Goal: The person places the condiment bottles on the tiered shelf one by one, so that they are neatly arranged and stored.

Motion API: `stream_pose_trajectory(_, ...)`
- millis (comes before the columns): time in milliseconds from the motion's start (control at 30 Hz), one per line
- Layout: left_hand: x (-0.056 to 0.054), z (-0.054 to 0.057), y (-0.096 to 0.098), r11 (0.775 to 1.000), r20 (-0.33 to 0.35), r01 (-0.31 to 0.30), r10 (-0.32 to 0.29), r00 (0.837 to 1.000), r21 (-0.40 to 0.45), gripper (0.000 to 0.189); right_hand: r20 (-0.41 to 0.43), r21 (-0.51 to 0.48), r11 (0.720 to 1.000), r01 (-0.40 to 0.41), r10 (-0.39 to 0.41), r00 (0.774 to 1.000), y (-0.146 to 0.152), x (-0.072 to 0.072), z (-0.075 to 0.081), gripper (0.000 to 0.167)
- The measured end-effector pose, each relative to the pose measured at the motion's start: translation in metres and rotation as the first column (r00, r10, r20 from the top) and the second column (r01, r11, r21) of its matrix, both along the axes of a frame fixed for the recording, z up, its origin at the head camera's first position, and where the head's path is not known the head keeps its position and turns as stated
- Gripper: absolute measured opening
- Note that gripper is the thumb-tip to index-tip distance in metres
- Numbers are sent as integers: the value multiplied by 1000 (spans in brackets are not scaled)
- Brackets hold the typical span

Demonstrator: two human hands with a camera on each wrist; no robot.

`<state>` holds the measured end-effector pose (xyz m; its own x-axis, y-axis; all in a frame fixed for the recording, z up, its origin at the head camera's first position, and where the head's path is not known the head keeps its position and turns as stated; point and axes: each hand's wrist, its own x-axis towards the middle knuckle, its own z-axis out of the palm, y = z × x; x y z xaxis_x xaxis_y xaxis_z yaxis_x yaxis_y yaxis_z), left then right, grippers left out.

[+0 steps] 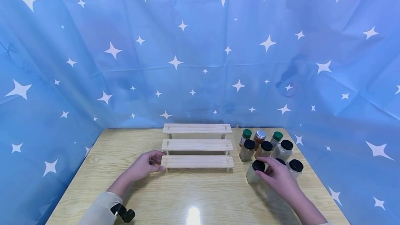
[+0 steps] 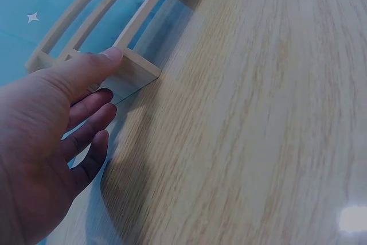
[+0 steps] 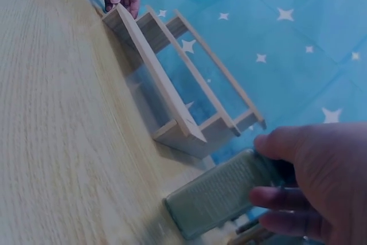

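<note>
Leftmost, our left hand [image 1: 147,165] pinches the left end of one three-tier wooden rack [image 1: 197,144], its three planks running nine-to-three. The rack lies toward ten o'clock from our right hand [image 1: 278,175], whose grip holds an upright spice jar [image 1: 252,177] by its black lid [image 1: 258,165]. We count nine jars: two green-lidded jars [image 1: 246,134], one silver-lidded jar [image 1: 260,135], six black-lidded jars [image 1: 283,152], held one included.
</note>
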<state>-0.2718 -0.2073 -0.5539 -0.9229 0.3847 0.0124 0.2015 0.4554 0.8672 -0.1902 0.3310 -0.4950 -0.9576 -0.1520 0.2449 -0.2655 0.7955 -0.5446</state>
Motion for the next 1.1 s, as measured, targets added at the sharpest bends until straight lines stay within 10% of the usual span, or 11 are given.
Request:
stream_pose_trajectory(700,-2,-1,0,1000,4,5,-5,1000,-5,56,50,-67,997,42,-39,998,-4,1,-8,49)
stream_pose_trajectory(1100,-3,-1,0,1000,16,7,-7,1000,-15,57,-77,-120,992,28,-37,996,-12,-2,-2,48)
